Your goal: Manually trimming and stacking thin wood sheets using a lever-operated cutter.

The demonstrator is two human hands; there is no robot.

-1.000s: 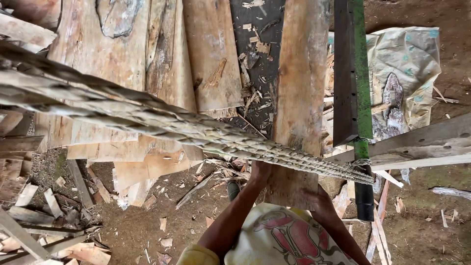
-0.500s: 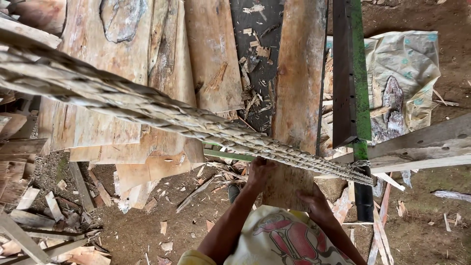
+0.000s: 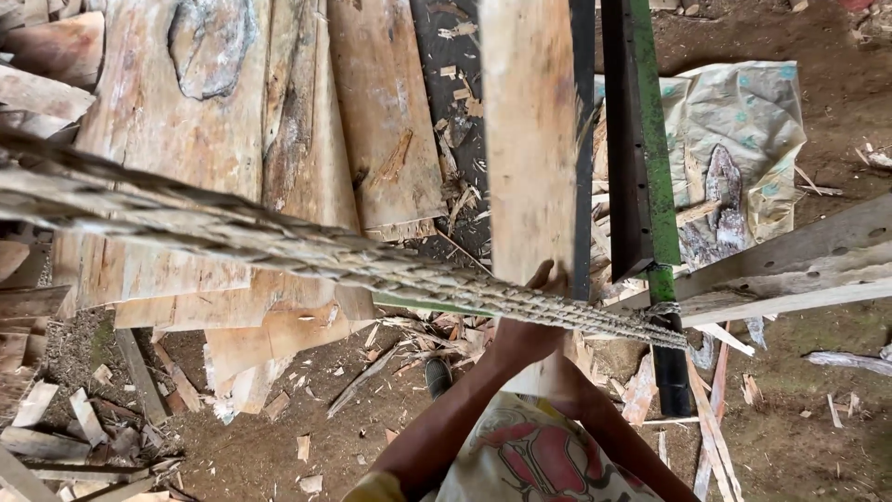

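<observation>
A long pale wooden plank (image 3: 528,139) runs away from me over the ground. My left hand (image 3: 518,336) grips its near end, thumb up along the right edge. My right hand (image 3: 569,389) sits lower at the same end, close to my body, and holds the plank from below; its fingers are mostly hidden. A thick bundle of twisted ropes (image 3: 307,249) crosses diagonally over my hands, from the upper left down to a green metal post (image 3: 662,279), where it is tied.
Rough slabs and offcuts (image 3: 232,139) lie stacked at left. A dark metal beam (image 3: 624,139) runs beside the green post. A crumpled sack (image 3: 734,139) lies at right, a pale timber rail (image 3: 799,270) crosses there, and wood chips (image 3: 307,446) litter the dirt.
Both hands have pushed forward with the plank's end, which now sits further from my body and under the ropes. The left hand has risen to the rope line.
</observation>
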